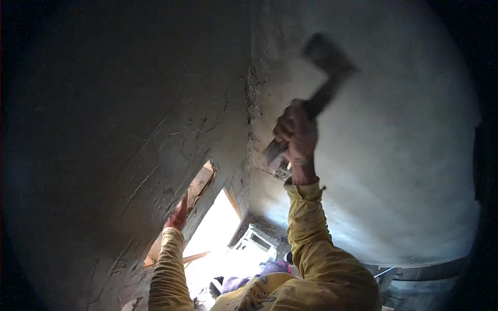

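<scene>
My right hand [296, 132] is raised in front of the corner, fingers wrapped round the handle of a dark hammer-like tool [326, 57], whose head is blurred above it. My left hand [177, 212] reaches to a narrow wooden piece [198, 184] set along a slanting opening in the rough, dark left wall [104, 119]; its fingers are too dim and blurred to make out.
A smoother plastered wall [399, 140] meets the left one at a cracked, rough corner [251, 103]. Low down are a bright opening [207, 228] with wooden edging, a white plastic object [256, 241] like a chair or stool, and a dark ledge [425, 272].
</scene>
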A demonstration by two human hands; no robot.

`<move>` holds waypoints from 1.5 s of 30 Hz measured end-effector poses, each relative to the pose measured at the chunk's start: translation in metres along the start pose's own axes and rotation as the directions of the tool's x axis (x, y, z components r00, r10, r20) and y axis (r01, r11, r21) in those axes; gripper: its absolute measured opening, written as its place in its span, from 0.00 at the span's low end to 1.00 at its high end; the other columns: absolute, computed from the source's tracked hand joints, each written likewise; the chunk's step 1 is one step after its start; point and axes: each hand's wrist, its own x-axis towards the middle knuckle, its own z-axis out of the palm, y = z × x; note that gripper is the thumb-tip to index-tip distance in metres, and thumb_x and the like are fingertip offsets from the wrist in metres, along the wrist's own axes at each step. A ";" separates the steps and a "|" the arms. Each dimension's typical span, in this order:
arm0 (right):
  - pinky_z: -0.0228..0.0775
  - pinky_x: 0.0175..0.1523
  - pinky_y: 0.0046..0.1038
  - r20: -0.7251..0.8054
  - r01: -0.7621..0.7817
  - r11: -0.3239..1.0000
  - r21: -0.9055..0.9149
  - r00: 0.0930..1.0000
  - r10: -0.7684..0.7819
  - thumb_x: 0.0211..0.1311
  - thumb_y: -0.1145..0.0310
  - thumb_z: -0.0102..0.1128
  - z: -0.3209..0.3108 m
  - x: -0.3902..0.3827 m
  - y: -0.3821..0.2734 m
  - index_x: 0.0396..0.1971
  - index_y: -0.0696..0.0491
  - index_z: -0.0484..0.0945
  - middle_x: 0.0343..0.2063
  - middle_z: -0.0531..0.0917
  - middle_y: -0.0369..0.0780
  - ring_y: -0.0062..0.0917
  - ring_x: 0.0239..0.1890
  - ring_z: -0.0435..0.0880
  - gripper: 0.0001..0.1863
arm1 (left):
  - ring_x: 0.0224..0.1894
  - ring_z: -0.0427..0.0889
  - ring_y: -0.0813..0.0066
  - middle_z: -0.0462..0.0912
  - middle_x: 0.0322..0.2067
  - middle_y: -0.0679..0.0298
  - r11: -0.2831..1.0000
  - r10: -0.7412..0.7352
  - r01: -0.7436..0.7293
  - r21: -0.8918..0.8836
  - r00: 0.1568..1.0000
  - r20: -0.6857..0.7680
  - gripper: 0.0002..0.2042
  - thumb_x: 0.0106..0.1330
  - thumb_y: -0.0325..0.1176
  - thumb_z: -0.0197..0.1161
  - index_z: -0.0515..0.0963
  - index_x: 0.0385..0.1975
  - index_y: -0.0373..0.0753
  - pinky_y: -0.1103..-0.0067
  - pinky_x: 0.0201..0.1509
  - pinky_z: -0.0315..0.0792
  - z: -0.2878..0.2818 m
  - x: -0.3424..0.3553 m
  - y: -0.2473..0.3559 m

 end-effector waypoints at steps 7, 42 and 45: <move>0.54 0.18 0.24 0.015 -0.396 0.908 0.137 0.917 0.398 0.68 0.61 0.56 0.012 0.017 0.063 0.23 0.46 0.67 0.14 0.64 0.28 0.15 0.13 0.60 0.14 | 0.69 0.62 0.50 0.62 0.66 0.43 0.976 -0.071 0.100 0.195 0.986 -0.151 0.50 0.58 0.77 0.39 0.67 0.64 0.33 0.65 0.71 0.54 0.007 0.004 -0.001; 0.54 0.19 0.23 -0.251 -0.302 0.728 -0.615 0.951 0.183 0.66 0.62 0.59 -0.035 -0.003 0.081 0.28 0.51 0.70 0.14 0.66 0.30 0.15 0.14 0.64 0.12 | 0.72 0.56 0.50 0.58 0.69 0.44 0.982 -0.081 0.117 0.149 0.970 -0.231 0.51 0.57 0.74 0.49 0.59 0.68 0.32 0.66 0.74 0.49 0.012 0.006 0.005; 0.65 0.31 0.34 -0.109 -0.129 0.766 -0.630 0.991 0.078 0.65 0.59 0.58 -0.020 -0.003 0.053 0.32 0.57 0.76 0.21 0.78 0.43 0.28 0.23 0.75 0.14 | 0.72 0.56 0.49 0.57 0.69 0.43 0.975 -0.089 0.134 0.179 0.966 -0.241 0.51 0.57 0.75 0.49 0.60 0.68 0.32 0.65 0.73 0.49 0.012 0.009 0.004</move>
